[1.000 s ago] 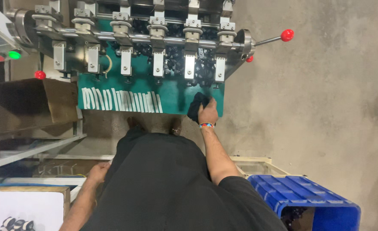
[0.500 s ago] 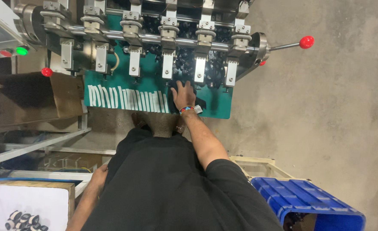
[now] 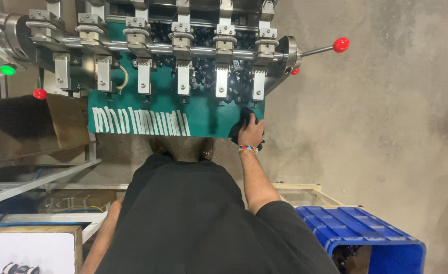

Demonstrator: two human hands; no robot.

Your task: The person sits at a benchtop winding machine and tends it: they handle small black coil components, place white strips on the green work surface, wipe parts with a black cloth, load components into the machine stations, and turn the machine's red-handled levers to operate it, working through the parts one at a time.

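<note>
My right hand (image 3: 250, 134) reaches down to the right end of the green machine table (image 3: 208, 119), fingers curled over a black clump (image 3: 240, 121) of small dark parts. A beaded band sits on that wrist. A row of thin white sticks (image 3: 140, 122) lies side by side on the left half of the table. Above them several steel clamp heads (image 3: 183, 76) hang from a shaft, with more black parts (image 3: 203, 38) heaped behind. My left hand (image 3: 115, 206) hangs at my side, mostly hidden by my black shirt.
A lever with a red knob (image 3: 341, 44) juts out right of the machine. A green lamp (image 3: 7, 70) and another red knob (image 3: 39, 94) are on the left. A blue crate (image 3: 371, 236) stands at lower right on the concrete floor, a metal frame (image 3: 36, 180) at left.
My right hand slid left toward the white sticks half a second ago, then came back to the table's right end with the black clump. The view shifted slightly.
</note>
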